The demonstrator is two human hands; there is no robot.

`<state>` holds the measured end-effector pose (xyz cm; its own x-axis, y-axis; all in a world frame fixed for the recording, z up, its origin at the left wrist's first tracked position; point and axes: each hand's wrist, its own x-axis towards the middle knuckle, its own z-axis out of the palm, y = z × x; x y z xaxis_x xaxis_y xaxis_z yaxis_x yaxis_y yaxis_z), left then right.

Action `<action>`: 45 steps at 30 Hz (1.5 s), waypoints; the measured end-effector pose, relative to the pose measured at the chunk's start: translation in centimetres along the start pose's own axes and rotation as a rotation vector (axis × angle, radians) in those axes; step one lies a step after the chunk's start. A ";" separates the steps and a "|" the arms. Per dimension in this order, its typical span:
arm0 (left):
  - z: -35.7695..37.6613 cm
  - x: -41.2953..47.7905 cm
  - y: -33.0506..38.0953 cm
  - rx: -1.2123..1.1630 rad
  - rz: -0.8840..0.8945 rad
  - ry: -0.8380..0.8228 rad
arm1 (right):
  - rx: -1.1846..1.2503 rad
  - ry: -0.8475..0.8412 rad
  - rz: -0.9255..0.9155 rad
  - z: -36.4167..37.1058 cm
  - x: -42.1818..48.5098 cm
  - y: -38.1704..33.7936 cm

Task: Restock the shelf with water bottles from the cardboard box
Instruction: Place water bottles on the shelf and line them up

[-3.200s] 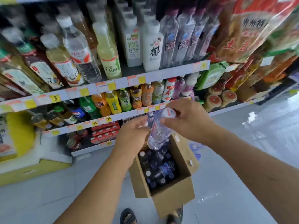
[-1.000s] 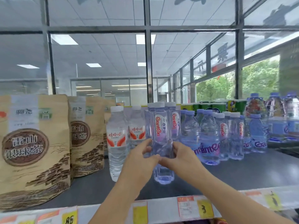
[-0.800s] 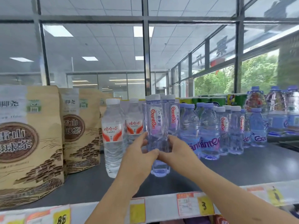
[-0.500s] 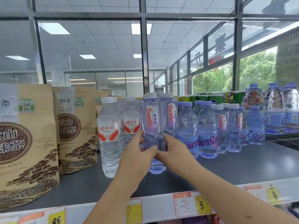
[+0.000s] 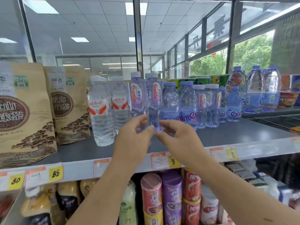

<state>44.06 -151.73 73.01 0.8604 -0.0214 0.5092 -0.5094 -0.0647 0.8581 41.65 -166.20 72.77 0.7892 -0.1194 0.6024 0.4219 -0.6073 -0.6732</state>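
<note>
A tall clear Ganten water bottle (image 5: 153,101) with a lilac cap stands upright on the grey top shelf (image 5: 227,135), next to a matching bottle (image 5: 137,98) on its left. My left hand (image 5: 134,137) and my right hand (image 5: 177,138) hover just in front of its lower part. Their fingers are loosely spread, with the tips almost meeting before the bottle, and neither hand wraps around it. The bottle's base is hidden behind my fingers. The cardboard box is out of view.
Left of the bottles stand two red-labelled water bottles (image 5: 100,111) and brown tea bags (image 5: 24,114). To the right are shorter Ganten bottles (image 5: 188,104) and large jugs (image 5: 254,93). Price tags line the shelf edge (image 5: 162,159). Snack tubes (image 5: 172,195) fill the shelf below.
The bottle that both hands gripped a second ago now stands farther back in the row. My fingers have come off it and drawn back and lower. Earlier, I lifted it from the box.
</note>
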 end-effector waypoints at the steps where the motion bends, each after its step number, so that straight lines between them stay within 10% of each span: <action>1: 0.5 -1.3 0.0 -0.018 -0.017 -0.003 | 0.025 0.002 -0.005 -0.8 -1.4 0.2; 16: 10.4 -25.8 -16.7 0.067 -0.584 -0.127 | -0.023 -0.334 0.386 -4.6 -27.2 18.3; 32: 12.6 -55.0 -47.3 0.387 -0.894 -0.450 | -0.474 -0.767 1.029 9.9 -66.8 50.0; 45: 14.8 -64.5 -61.1 0.666 -0.674 -0.590 | -0.164 -0.100 1.549 21.9 -79.5 65.2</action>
<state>19.90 -161.20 -13.22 0.9200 -0.2395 -0.3103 0.0214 -0.7597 0.6499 16.20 -179.06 -28.39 0.4204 -0.6403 -0.6429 -0.8471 -0.0229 -0.5310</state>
